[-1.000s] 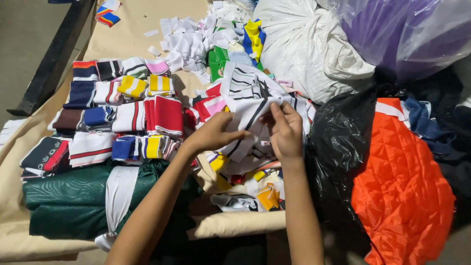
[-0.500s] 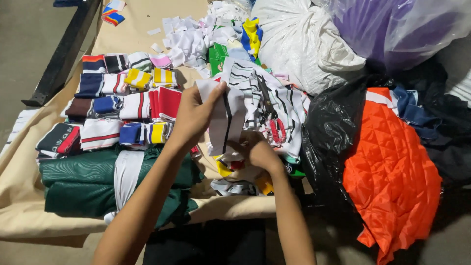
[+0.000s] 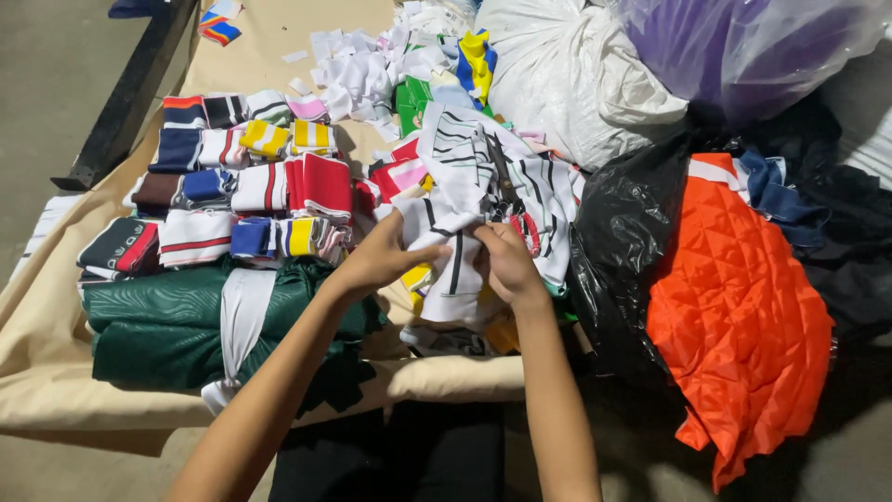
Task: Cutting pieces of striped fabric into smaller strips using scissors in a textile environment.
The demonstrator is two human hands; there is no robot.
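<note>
Both hands worked the same white fabric piece with black stripes (image 3: 452,244), which sat on top of a loose heap of striped fabric pieces (image 3: 506,177) at the middle of the desk (image 3: 56,307). The left hand (image 3: 383,257) was clenched on that piece's left edge, thumb pointing right. The right hand (image 3: 506,263) pinched its right edge, fingers curled in, touching the cloth. The two hands were close, just apart, with the piece stretched between them.

Left of the heap: rows of small folded striped bands (image 3: 246,177) in red, white, navy, yellow, laid side by side on the tan cover. Below those rows, nearer the person, lay a folded dark green cloth (image 3: 158,321) with a white strip (image 3: 243,311) draped over it. Above the heap, a scatter of white scraps (image 3: 358,70) plus a yellow and blue bit (image 3: 478,56) and a green bit (image 3: 410,98).

Containers, all right of the heap: a white plastic bag (image 3: 567,79), stuffed full, contents not visible. A translucent purple bag (image 3: 743,51) beside it, also full, contents unclear. A black plastic bag (image 3: 627,232) touching the heap's right side, open, with orange quilted fabric (image 3: 739,307) spilling out of it. Blue and white cloth (image 3: 757,181) sat above the orange fabric, and dark fabric lay at far right.

A black bar (image 3: 130,93) ran along the desk's far left edge.
</note>
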